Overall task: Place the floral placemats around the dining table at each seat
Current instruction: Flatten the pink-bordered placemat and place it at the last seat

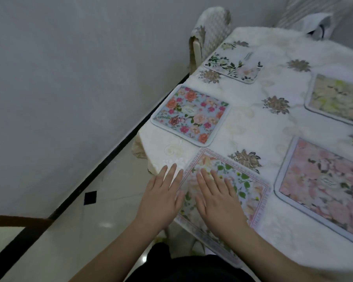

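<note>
Dining table [259, 123], white embroidered cloth; five floral placemats in view. Nearest placemat [245, 186], pink-bordered, at the near edge; left hand [161, 198] flat at its left margin, fingers straight, partly on the cloth; right hand [216, 194] flat upon it, fingers spread, gripping nothing. Blue rose placemat [192, 115], white-green placemat [232, 65], yellow placemat [338, 98], pink placemat [324, 186] already laid. Judgement: task near complete; far side unseen.
</note>
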`<act>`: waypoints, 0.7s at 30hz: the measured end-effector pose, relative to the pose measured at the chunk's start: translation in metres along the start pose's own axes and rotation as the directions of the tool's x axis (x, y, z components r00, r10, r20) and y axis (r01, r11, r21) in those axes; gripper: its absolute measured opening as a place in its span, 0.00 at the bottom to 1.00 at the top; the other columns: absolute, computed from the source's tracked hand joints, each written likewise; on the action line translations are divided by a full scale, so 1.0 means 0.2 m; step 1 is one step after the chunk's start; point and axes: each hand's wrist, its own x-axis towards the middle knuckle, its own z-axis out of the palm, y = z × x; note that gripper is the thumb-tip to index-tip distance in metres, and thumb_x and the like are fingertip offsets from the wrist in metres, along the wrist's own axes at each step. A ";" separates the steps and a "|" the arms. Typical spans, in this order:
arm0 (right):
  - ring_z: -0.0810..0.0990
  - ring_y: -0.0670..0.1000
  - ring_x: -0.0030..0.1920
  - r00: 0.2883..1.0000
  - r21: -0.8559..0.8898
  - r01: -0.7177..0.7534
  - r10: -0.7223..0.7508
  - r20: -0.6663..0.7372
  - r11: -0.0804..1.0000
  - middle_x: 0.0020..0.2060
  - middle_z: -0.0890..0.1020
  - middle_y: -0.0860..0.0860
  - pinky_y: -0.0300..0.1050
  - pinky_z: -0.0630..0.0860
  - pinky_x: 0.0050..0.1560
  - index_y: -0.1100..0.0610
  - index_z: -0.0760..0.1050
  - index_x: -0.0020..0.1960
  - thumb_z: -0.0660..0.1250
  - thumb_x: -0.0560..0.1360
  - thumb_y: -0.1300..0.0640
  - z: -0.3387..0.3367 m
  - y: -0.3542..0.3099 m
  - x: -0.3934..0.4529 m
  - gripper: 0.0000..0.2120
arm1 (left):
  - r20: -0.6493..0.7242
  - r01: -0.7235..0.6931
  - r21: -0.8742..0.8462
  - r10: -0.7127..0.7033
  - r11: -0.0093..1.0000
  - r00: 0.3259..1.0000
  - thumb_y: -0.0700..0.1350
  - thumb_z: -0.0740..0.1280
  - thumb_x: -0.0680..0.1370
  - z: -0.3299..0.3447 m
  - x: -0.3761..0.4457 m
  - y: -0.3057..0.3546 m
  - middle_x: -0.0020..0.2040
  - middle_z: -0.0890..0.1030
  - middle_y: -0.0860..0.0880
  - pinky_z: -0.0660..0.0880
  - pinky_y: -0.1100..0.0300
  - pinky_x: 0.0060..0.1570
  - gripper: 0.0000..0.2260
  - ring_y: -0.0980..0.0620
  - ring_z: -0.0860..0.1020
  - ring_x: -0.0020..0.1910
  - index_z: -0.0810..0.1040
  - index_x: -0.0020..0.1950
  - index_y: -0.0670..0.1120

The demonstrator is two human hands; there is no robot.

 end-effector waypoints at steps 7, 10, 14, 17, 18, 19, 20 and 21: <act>0.58 0.56 0.78 0.977 0.062 -0.210 0.208 0.037 0.976 0.78 0.59 0.51 0.59 0.52 0.77 0.54 0.59 0.79 0.58 0.82 0.48 0.06 -0.02 0.06 0.27 | 0.030 -0.278 0.038 0.277 0.960 0.960 0.54 0.49 0.80 0.08 0.24 -0.04 0.75 0.71 0.45 0.69 0.45 0.70 0.27 0.43 0.68 0.75 0.72 0.75 0.46; 0.71 0.56 0.72 0.947 0.048 -0.316 0.318 -0.048 0.948 0.71 0.73 0.53 0.60 0.66 0.71 0.57 0.71 0.73 0.61 0.78 0.49 0.06 -0.09 0.09 0.25 | 0.020 -0.409 0.048 0.409 0.911 0.912 0.54 0.52 0.78 0.08 0.34 -0.08 0.70 0.76 0.45 0.76 0.46 0.63 0.26 0.44 0.74 0.70 0.79 0.69 0.46; 0.51 0.54 0.80 0.903 0.089 -0.429 0.428 0.030 0.899 0.80 0.54 0.50 0.56 0.46 0.78 0.53 0.52 0.80 0.43 0.81 0.44 0.17 -0.10 0.12 0.30 | -0.011 -0.521 0.078 0.524 0.850 0.852 0.52 0.61 0.78 0.15 0.43 -0.15 0.71 0.75 0.45 0.76 0.46 0.63 0.22 0.45 0.74 0.70 0.78 0.69 0.46; 0.45 0.53 0.80 0.863 0.085 -0.504 0.505 0.014 0.859 0.80 0.48 0.49 0.52 0.40 0.77 0.52 0.46 0.81 0.45 0.83 0.45 0.26 -0.09 0.10 0.29 | 0.005 -0.570 0.080 0.572 0.817 0.820 0.52 0.58 0.79 0.21 0.45 -0.18 0.72 0.74 0.45 0.76 0.47 0.63 0.23 0.45 0.74 0.71 0.77 0.70 0.46; 0.43 0.52 0.80 0.848 0.107 -0.528 0.529 0.020 0.842 0.80 0.47 0.48 0.51 0.37 0.76 0.51 0.45 0.81 0.47 0.83 0.45 0.28 -0.09 0.09 0.29 | 0.030 -0.584 0.083 0.584 0.807 0.811 0.53 0.54 0.79 0.23 0.46 -0.18 0.72 0.74 0.45 0.75 0.47 0.64 0.24 0.45 0.73 0.71 0.77 0.70 0.46; 0.42 0.51 0.80 0.836 0.118 -0.547 0.548 0.027 0.829 0.80 0.46 0.48 0.50 0.35 0.75 0.51 0.43 0.81 0.47 0.84 0.45 0.30 -0.08 0.08 0.29 | 0.051 -0.596 0.084 0.594 0.798 0.803 0.53 0.52 0.79 0.24 0.47 -0.17 0.72 0.74 0.46 0.75 0.47 0.64 0.25 0.46 0.73 0.71 0.77 0.70 0.47; 0.40 0.51 0.80 0.829 0.121 -0.558 0.559 0.029 0.821 0.80 0.44 0.47 0.49 0.33 0.75 0.51 0.42 0.81 0.46 0.84 0.44 0.33 -0.07 0.08 0.29 | 0.067 -0.607 0.085 0.603 0.790 0.795 0.54 0.52 0.79 0.26 0.48 -0.16 0.72 0.74 0.46 0.74 0.47 0.65 0.26 0.46 0.73 0.71 0.77 0.70 0.47; 0.40 0.51 0.80 0.823 0.121 -0.566 0.567 0.032 0.815 0.80 0.43 0.47 0.49 0.33 0.75 0.51 0.40 0.81 0.45 0.84 0.44 0.35 -0.06 0.07 0.29 | 0.082 -0.617 0.084 0.612 0.782 0.787 0.54 0.52 0.79 0.28 0.50 -0.15 0.72 0.74 0.46 0.73 0.47 0.65 0.26 0.46 0.73 0.72 0.77 0.70 0.47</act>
